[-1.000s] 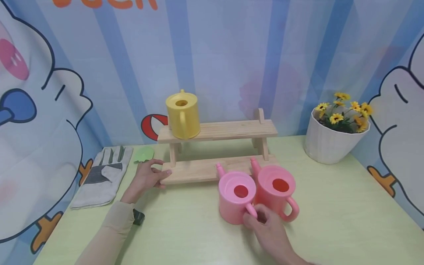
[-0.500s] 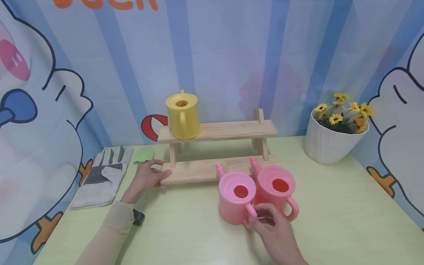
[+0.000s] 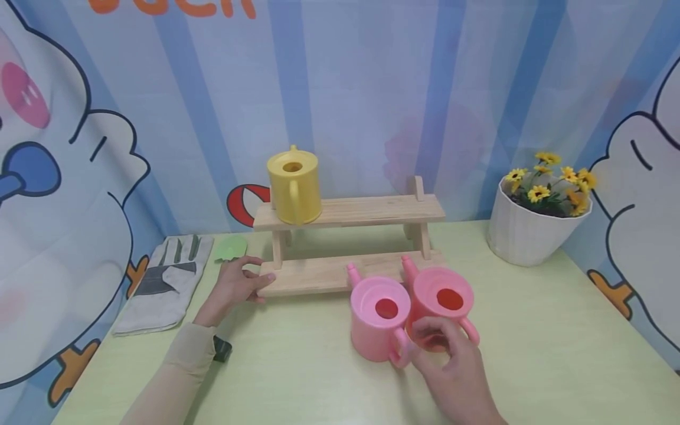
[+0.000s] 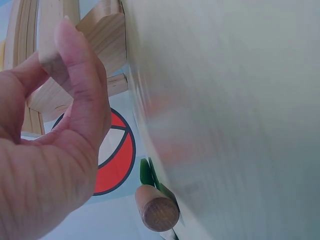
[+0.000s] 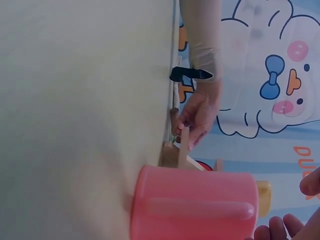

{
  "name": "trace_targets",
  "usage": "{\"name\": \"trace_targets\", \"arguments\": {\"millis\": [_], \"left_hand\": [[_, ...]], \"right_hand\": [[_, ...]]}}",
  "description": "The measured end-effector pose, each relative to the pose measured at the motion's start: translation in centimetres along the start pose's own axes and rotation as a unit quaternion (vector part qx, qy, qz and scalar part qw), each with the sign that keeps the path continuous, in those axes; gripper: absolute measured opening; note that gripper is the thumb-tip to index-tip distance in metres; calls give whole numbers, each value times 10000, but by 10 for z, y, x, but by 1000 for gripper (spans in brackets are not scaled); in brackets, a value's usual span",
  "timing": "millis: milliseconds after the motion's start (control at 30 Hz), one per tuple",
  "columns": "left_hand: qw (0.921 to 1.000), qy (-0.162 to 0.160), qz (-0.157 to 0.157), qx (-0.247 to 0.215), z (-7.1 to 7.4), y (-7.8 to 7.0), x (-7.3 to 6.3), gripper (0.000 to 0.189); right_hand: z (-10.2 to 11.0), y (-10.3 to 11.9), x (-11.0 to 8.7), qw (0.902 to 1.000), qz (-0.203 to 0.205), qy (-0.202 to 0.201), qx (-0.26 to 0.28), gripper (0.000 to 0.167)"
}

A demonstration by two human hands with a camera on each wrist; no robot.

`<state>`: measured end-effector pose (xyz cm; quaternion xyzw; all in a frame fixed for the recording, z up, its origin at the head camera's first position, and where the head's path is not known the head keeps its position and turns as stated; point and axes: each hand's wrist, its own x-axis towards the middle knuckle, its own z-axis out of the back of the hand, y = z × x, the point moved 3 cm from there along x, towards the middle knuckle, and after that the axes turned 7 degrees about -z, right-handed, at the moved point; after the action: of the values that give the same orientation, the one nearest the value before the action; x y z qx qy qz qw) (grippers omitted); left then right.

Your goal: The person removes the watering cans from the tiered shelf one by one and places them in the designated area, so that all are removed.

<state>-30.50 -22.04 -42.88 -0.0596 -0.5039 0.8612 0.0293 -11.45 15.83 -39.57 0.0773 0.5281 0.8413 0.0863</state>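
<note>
My left hand (image 3: 239,282) grips the left end of the lower plank of a two-step wooden shelf (image 3: 313,274); the left wrist view shows thumb and fingers around the plank (image 4: 52,60). Two pink watering cans stand side by side at the shelf's front right, spouts toward it. My right hand (image 3: 451,366) is just right of the handle of the left watering can (image 3: 372,336), in front of the right watering can (image 3: 459,286). Its thumb (image 5: 311,183) and fingers are spread apart beside the pink can in the right wrist view. A yellow watering can (image 3: 294,189) sits on the upper plank.
A work glove (image 3: 154,289) lies at the left, with a green tool head (image 3: 231,247) beside it; its wooden handle (image 4: 157,207) shows in the left wrist view. A white pot (image 3: 526,227) of yellow flowers stands back right. A printed curtain (image 3: 361,88) hangs behind.
My right hand has let go of the left pink can's handle and shifted slightly up and right, its fingers loosening. The handle loop now shows. My left hand has stayed on the shelf.
</note>
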Motion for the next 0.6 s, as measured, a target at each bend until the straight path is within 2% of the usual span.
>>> {"name": "trace_targets", "arguments": {"millis": [200, 267, 600], "left_hand": [[9999, -10, 52, 87, -1, 2, 1, 66], [9999, -16, 44, 100, -1, 2, 1, 66], [10000, -5, -87, 5, -2, 1, -1, 66]], "right_hand": [[6, 14, 4, 9956, 931, -76, 65, 23], [8, 21, 6, 9937, 1115, -20, 97, 22], [5, 62, 31, 9915, 1132, 475, 425, 24]]}}
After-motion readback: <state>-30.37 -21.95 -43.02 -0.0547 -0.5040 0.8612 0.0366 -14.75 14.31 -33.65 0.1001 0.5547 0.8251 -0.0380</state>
